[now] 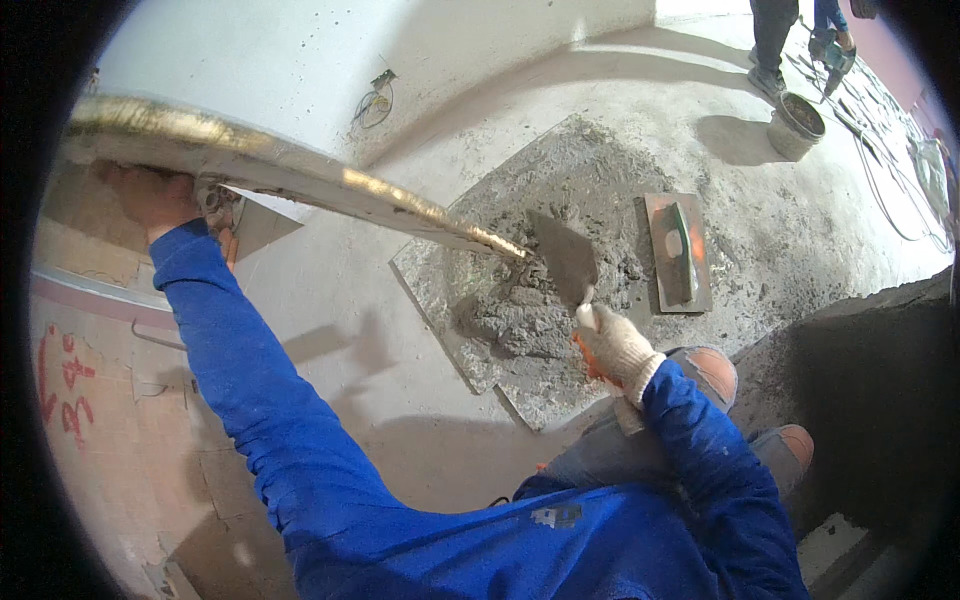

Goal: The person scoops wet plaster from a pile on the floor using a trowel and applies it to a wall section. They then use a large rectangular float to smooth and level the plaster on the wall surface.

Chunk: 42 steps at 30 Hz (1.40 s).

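Observation:
My left hand [158,198], at the far left, grips a long straight metal bar [330,190] from below. Its fingers lie in shadow and are partly hidden by the bar. The bar slants down to the right, its tip over a heap of wet grey mortar [530,325]. In a white knitted glove, my right hand [618,348] is closed round the handle of a pointed trowel [566,262]. The trowel's mortar-smeared blade is beside the bar's tip, above the heap. A rectangular plastering float [680,255] with a green handle lies right of the trowel.
The mortar lies on a flat board [430,315] on the floor. A grey bucket [797,128] stands at the back right, near a person [775,40] holding a power drill [832,58]. Cables [885,170] trail at right. Wires [376,100] poke from a wall box; red marks show on the left wall.

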Each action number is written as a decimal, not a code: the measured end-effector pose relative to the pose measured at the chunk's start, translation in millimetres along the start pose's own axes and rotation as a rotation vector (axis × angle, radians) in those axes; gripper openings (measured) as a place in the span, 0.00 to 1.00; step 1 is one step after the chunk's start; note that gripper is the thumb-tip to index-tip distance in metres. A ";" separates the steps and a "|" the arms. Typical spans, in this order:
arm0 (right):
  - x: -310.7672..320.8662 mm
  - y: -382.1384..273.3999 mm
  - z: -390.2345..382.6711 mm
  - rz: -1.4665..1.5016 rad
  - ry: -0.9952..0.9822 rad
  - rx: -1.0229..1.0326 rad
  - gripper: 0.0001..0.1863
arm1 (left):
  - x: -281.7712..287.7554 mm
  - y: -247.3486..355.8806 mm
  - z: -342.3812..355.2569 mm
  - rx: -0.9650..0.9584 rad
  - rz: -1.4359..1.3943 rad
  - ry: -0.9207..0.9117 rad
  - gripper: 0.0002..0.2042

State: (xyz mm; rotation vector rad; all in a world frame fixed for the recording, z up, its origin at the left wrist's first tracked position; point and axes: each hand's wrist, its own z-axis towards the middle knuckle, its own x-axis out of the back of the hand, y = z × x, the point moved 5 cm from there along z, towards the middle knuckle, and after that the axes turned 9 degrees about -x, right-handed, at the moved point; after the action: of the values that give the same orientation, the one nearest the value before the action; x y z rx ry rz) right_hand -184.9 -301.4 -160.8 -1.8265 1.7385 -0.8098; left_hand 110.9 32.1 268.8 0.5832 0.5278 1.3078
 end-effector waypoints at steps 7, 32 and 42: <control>-15.1 -4.2 -18.4 0.383 -0.102 0.114 0.16 | -31.3 -12.3 -52.6 -0.028 0.264 0.582 0.37; -77.5 13.3 0.8 0.939 -0.248 -0.364 0.15 | -1.8 -15.8 -56.3 -0.055 0.589 0.685 0.33; -107.2 28.7 38.0 1.408 -0.427 -0.397 0.18 | 1.6 -16.9 -47.2 -0.070 0.661 0.628 0.33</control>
State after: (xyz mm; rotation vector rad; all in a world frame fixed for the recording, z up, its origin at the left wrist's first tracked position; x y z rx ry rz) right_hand -179.7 -198.5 -217.0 -0.4604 2.2934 0.4751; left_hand 92.4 35.6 222.4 0.2768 0.8343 2.1553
